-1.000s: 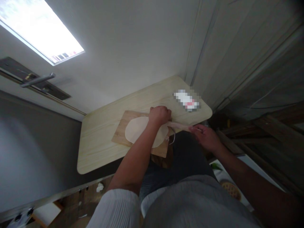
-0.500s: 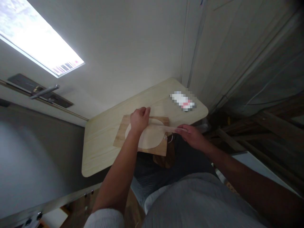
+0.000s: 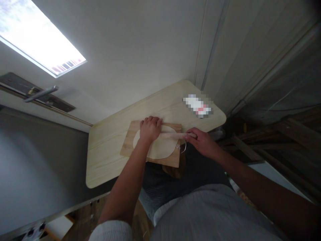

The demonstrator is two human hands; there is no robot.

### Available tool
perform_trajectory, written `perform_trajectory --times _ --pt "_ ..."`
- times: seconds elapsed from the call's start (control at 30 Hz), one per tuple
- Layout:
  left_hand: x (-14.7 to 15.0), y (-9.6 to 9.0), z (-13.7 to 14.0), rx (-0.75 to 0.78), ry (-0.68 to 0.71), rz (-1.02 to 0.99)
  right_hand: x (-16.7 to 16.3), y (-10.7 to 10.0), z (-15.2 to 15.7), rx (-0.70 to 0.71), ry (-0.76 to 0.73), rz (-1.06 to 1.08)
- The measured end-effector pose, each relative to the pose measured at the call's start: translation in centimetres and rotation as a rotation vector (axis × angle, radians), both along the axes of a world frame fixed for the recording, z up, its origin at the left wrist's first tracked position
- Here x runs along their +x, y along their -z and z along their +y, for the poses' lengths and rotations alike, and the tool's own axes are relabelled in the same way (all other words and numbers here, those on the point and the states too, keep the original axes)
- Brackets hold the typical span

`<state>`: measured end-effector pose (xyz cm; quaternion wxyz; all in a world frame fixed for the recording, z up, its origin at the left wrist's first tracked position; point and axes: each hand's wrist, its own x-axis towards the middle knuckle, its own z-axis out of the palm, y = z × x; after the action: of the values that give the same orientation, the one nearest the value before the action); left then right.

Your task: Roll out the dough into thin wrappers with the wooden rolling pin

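Observation:
A thin, flat round of pale dough (image 3: 163, 149) lies on a wooden cutting board (image 3: 127, 142). Across the dough's far part runs a slim wooden rolling pin (image 3: 173, 135). My left hand (image 3: 151, 128) is over the pin's left end, fingers bent forward and down, hiding that end. At the other end, beyond the board's right edge, my right hand (image 3: 200, 140) is closed around the pin with the thumb along it. A metal hanging loop (image 3: 185, 147) sticks out from the board's right side.
The board rests on a light wood table (image 3: 107, 150) with rounded corners, overhanging its near edge. A pixelated white and red item (image 3: 197, 106) lies at the table's far right. Behind stands a pale door or wall with a metal handle (image 3: 41, 93) at left.
My left hand has gone from a fist to fingers reaching further forward over the pin. The pin seems to have rolled slightly, and the view has shifted a little.

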<state>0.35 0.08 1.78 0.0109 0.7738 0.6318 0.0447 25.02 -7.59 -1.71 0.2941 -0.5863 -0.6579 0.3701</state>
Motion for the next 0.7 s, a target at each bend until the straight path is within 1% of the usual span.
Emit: perform_trajectory --times 0.1,0.3,0.53,0.6,0.7 --pt "0.4 -0.2 0.5 -0.001 -0.012 0.053 0.0 -0.1 -0.1 -0.004 0.04 -0.05" --pt "0.8 0.2 2.0 0.0 -0.027 0.04 -0.1 -0.4 0.5 -0.026 0.082 -0.086" --pt "1.5 0.2 4.3 -0.077 -0.068 0.038 -0.2 -1.1 2.3 -0.083 0.138 -0.165" --pt "1.6 0.1 4.2 -0.082 -0.074 0.038 -0.2 -1.3 2.4 -0.078 0.128 -0.172" --pt "1.5 0.0 3.3 -0.056 -0.071 0.033 0.0 -1.3 2.0 -0.059 0.091 -0.168"
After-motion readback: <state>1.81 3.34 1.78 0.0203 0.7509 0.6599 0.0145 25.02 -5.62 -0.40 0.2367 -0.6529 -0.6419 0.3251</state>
